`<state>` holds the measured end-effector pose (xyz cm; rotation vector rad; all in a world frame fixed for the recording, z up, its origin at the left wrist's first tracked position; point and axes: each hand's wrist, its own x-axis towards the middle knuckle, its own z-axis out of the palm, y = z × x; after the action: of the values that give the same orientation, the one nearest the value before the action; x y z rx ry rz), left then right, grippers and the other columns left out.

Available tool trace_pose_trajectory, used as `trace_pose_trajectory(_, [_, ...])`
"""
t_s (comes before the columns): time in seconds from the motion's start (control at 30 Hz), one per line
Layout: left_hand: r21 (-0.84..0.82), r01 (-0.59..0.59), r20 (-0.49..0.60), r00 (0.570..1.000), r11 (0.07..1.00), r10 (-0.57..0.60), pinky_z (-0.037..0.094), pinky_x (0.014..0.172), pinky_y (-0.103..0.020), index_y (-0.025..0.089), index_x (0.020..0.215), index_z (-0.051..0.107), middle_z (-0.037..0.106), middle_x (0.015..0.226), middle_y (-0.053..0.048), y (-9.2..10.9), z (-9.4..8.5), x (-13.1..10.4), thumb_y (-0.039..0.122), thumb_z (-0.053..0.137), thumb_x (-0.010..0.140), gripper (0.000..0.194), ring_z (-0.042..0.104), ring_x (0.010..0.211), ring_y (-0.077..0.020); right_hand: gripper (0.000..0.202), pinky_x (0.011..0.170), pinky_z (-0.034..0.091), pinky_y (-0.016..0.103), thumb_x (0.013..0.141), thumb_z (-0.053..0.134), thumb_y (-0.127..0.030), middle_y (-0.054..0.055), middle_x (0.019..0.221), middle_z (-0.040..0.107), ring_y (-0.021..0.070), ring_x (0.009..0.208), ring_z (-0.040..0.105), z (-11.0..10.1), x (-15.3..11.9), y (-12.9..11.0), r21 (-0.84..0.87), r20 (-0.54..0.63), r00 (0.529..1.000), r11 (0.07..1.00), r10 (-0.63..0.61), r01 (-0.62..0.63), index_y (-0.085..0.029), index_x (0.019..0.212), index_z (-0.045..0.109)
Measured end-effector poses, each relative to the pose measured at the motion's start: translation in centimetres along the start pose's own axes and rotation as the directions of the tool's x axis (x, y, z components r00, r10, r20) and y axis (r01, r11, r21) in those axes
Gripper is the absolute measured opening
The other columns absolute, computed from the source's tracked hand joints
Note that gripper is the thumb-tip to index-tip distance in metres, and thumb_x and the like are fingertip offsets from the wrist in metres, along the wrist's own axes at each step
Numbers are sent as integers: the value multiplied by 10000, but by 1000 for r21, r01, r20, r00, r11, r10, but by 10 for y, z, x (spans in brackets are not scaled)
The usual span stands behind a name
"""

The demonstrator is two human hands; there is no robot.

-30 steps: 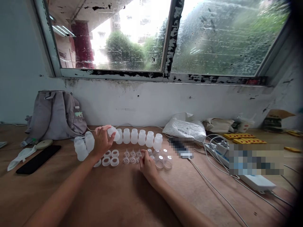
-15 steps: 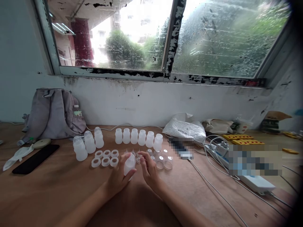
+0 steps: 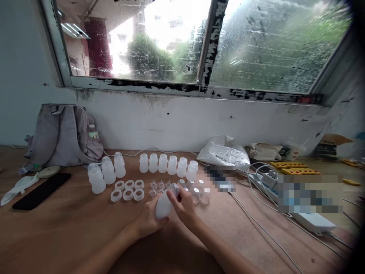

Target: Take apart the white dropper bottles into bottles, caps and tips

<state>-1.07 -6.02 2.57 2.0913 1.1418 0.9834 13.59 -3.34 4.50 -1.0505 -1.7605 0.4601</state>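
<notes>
My left hand (image 3: 149, 219) is wrapped round the body of a frosted white bottle (image 3: 164, 206), which leans to the right. The fingers of my right hand (image 3: 184, 203) close on the clear top (image 3: 173, 187) of that bottle. Beyond my hands are several white rings (image 3: 128, 194) in two rows, clear nipples (image 3: 154, 185) partly hidden by my hands, and clear caps (image 3: 204, 196). Several open-necked bottles (image 3: 162, 163) stand in a row behind them. Three bottles with clear tops (image 3: 108, 171) stand at the left.
At the left are a grey backpack (image 3: 61, 135), a black phone-like slab (image 3: 42, 192) and a white cloth (image 3: 19, 189). A silvery bag (image 3: 224, 153) lies against the wall. Cables and a white power strip (image 3: 313, 222) cover the right side, near yellow blocks (image 3: 300, 171).
The bottle has tipped from nearly upright to leaning right, moving slightly right. My right hand, earlier apart from it with fingers spread, has closed on its top.
</notes>
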Motion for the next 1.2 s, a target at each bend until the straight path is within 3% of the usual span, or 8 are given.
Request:
trace_pose_trajectory(0.1, [-383,152,119,986,911,-115,386,524,-217,150,856,476,528,713,8,11,-6,4,151,577,576,297,490,619,-116,339,438,249,201,772,464,-399,-52,509,331,67,474,304,0,4,-1,164,-10,994,980,113,-109,-182,549,328])
trace_pose_trajectory(0.23, [-716,414,405,902,561,-149,367,429,-214,134,925,466,517,643,7,16,-10,2,197,532,589,348,484,490,-104,342,421,270,199,759,457,-445,-48,517,369,72,467,343,-1,8,-4,394,71,972,889,222,-232,-181,563,363])
trace_pose_trajectory(0.33, [-759,572,600,800,311,-7,343,366,-202,113,990,478,519,586,-7,13,-11,-7,217,468,572,431,491,423,-115,353,356,226,201,769,381,-496,-65,462,338,64,375,291,-10,21,5,569,7,940,772,342,-285,-189,594,388])
trace_pose_trajectory(0.43, [-706,653,695,714,275,89,326,352,-195,93,1011,501,531,576,-24,9,-8,-14,170,469,537,481,489,400,-116,315,331,199,187,752,406,-489,-88,459,313,49,337,246,-29,38,19,651,-187,901,736,391,-185,-198,633,375])
trace_pose_trajectory(0.67, [-912,385,357,915,144,-190,398,479,-231,139,1122,435,521,723,-33,0,-3,-7,243,450,708,428,523,555,-122,315,399,308,210,734,466,-499,-47,555,466,97,424,429,-58,35,22,180,-92,968,960,234,-214,-201,833,449])
trace_pose_trajectory(0.83, [-956,268,214,916,120,-339,403,525,-231,152,1131,422,515,745,-23,-2,-12,-4,269,472,748,404,507,574,-106,305,463,304,235,710,489,-480,-32,527,480,128,465,454,-58,-7,26,-381,133,981,921,141,-81,-204,839,490])
trace_pose_trajectory(1.03, [-946,276,193,901,170,-390,417,545,-239,150,1064,452,515,758,-25,-2,-10,-3,283,510,732,361,516,594,-111,265,514,332,253,743,436,-443,-15,624,534,166,572,533,-55,-32,36,-541,229,922,829,312,-146,-218,882,446])
trace_pose_trajectory(1.2, [-709,196,-90,928,678,-362,426,552,-259,155,938,492,525,727,-20,2,-6,-4,316,557,689,303,519,604,-137,382,500,325,257,706,508,-473,4,629,531,184,573,528,-52,-23,27,-566,132,960,814,247,-131,-211,975,435])
